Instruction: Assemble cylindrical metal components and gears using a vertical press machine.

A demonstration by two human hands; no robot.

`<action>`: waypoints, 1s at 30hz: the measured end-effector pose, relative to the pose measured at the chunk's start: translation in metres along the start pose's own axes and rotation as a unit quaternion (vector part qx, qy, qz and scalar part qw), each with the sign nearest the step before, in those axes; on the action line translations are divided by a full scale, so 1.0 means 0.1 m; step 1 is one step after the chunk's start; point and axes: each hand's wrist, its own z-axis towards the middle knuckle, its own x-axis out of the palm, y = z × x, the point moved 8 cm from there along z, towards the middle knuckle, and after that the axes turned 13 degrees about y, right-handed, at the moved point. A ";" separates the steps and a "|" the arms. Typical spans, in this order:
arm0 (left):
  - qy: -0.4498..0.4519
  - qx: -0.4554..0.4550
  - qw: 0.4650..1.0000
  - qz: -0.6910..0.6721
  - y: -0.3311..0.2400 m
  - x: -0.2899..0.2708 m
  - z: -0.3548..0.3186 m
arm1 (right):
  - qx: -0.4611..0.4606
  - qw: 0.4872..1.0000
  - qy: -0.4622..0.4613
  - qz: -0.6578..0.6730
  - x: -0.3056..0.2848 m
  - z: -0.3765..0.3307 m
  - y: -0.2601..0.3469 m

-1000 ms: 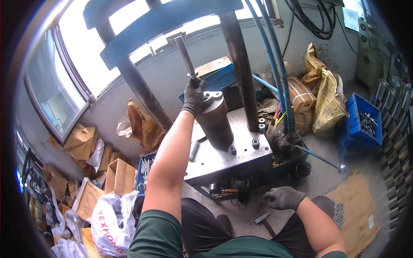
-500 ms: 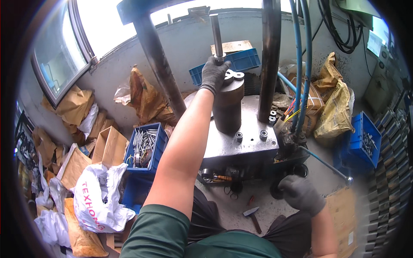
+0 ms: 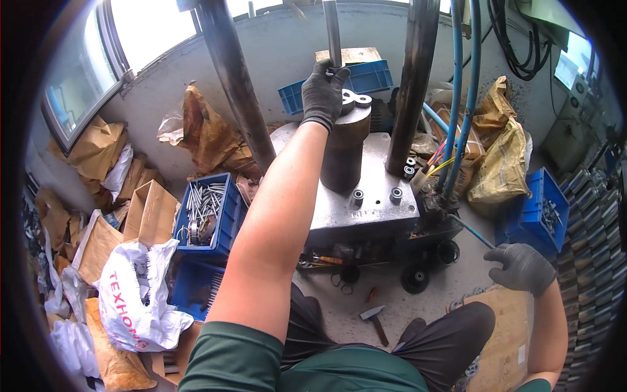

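My left hand (image 3: 322,95), in a dark grey glove, is closed around the lower end of an upright metal rod (image 3: 333,29). Just below, a shiny link plate with round holes (image 3: 356,99) lies on top of a thick dark steel cylinder (image 3: 342,157). The cylinder stands on the metal bed of a press (image 3: 385,212). Off to the right, my gloved right hand (image 3: 524,269) is curled over the end of a thin blue lever (image 3: 471,230) and hides its ball knob. Small ring-shaped parts (image 3: 396,194) stand on the bed.
Dark press columns (image 3: 236,85) rise on both sides, with blue hoses (image 3: 465,111) at the right. A blue crate of metal pins (image 3: 208,212) and a white bag (image 3: 140,297) lie left. A hammer (image 3: 375,320) rests on the floor, near a blue bin (image 3: 539,212).
My right hand has moved right, from in front of the press to the end of the lever. My left hand stays at the rod. The view has shifted slightly and my knee has swung outward.
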 end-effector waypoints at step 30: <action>0.076 -0.086 0.989 0.089 -0.11 0.06 -0.03 | 0.070 0.975 -0.177 0.116 0.70 -0.31 0.03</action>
